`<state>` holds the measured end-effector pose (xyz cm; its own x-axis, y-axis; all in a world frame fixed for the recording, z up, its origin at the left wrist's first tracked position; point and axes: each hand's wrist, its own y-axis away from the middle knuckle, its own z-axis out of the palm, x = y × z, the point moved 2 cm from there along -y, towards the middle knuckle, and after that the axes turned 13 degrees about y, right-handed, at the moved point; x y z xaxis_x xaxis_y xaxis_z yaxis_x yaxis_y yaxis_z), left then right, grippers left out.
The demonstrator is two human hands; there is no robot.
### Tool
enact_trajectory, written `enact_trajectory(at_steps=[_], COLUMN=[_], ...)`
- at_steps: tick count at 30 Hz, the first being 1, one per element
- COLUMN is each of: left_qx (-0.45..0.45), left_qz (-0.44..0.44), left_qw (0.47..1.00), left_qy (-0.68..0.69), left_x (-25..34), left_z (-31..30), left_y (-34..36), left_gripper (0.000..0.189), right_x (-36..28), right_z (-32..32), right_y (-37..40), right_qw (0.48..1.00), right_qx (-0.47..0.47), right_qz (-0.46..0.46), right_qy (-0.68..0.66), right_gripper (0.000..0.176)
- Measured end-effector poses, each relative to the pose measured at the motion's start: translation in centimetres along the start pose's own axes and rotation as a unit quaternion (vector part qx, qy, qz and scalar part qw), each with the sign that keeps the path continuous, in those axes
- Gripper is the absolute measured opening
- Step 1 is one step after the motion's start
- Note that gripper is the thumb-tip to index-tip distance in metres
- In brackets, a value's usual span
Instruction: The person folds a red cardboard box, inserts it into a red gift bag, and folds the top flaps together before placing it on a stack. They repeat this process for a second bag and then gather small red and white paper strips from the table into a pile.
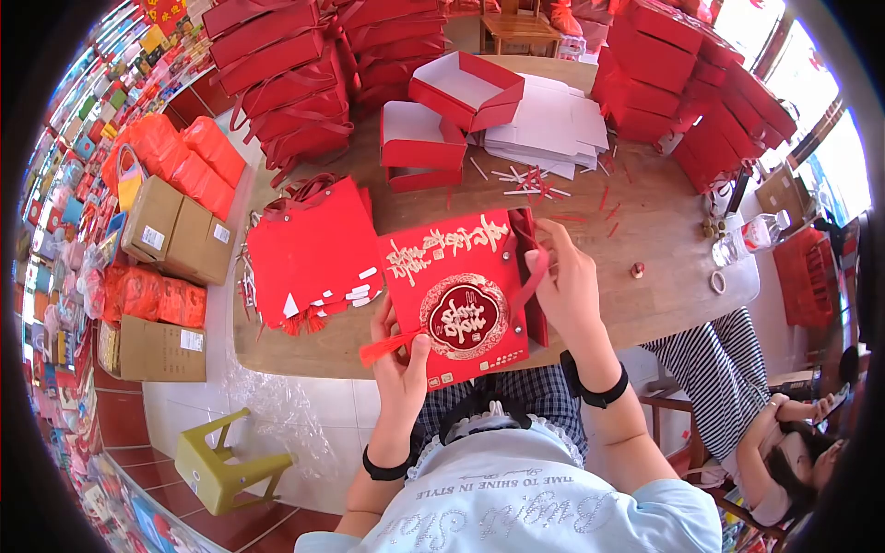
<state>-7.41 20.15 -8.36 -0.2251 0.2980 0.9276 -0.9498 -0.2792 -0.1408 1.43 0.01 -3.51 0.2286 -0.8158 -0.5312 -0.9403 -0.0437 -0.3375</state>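
Observation:
A red gift box (415, 276) with gold lettering, a round emblem and an orange-red tassel is held above the table's front edge. My left hand (402, 369) grips its lower left side, thumb on the front beside the tassel. At the box's right side, my right hand (564, 276) has its fingers closed at the upper edge, by the pink-red ribbon handle (529, 284). A pile of flat red bags or covers (313, 244) with tassels and white tabs lies to the left of the box.
On the wooden table (664, 249) are open red box trays (468, 90), white-backed sheets (546, 122), scattered strips, a bottle (763, 230) and a tape roll (718, 282). Red boxes are stacked at the back. Another person (784, 452) sits at the right with a phone. A green stool (219, 468) stands left.

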Motion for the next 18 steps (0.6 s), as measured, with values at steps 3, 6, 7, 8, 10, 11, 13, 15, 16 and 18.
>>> enact_trajectory(at_steps=[3,6,7,8,10,11,13,15,16,18], left_qx=[0.015,0.014,0.019,0.024,0.021,0.018,0.016,0.015,0.008,-0.001], left_qz=[0.016,0.004,0.007,0.01,0.023,0.036,0.027,0.019,0.015,0.01], left_qw=[1.0,1.0,0.999,0.999,0.999,0.998,0.999,0.999,0.999,0.999], left_qy=[0.002,-0.02,-0.026,-0.033,-0.045,-0.057,-0.044,-0.029,-0.032,-0.034], left_x=[-0.1,0.0,-0.1,-0.1,-0.8,-0.9,-0.6,-0.6,-0.6,-0.8], left_z=[0.2,0.4,0.5,0.5,0.4,0.5,0.6,0.7,0.6,0.3], left_y=[0.3,0.3,0.3,0.3,0.2,0.1,0.1,0.0,0.0,0.1], left_gripper=[0.062,0.061,0.06,0.059,0.059,0.058,0.057,0.055,0.054,0.053], right_x=[0.7,1.9,2.1,2.1,1.3,0.9,0.1,0.6,0.9,0.8], right_z=[0.3,1.5,1.7,1.9,2.5,2.6,2.6,2.1,2.0,2.1], right_y=[0.4,0.7,0.8,0.9,1.4,1.7,2.6,2.8,2.9,3.1], right_qw=[0.996,0.976,0.944,0.944,0.904,0.904,0.916,0.894,0.861,0.824], right_qx=[-0.044,-0.037,-0.019,-0.019,-0.057,-0.058,-0.083,-0.118,-0.136,-0.153], right_qz=[0.047,0.065,0.065,0.065,-0.02,-0.021,-0.009,0.003,0.013,0.024], right_qy=[-0.063,-0.204,-0.322,-0.322,-0.423,-0.423,-0.393,-0.432,-0.489,-0.544], right_gripper=[0.04,0.048,0.055,0.055,0.069,0.069,0.078,0.081,0.075,0.07])
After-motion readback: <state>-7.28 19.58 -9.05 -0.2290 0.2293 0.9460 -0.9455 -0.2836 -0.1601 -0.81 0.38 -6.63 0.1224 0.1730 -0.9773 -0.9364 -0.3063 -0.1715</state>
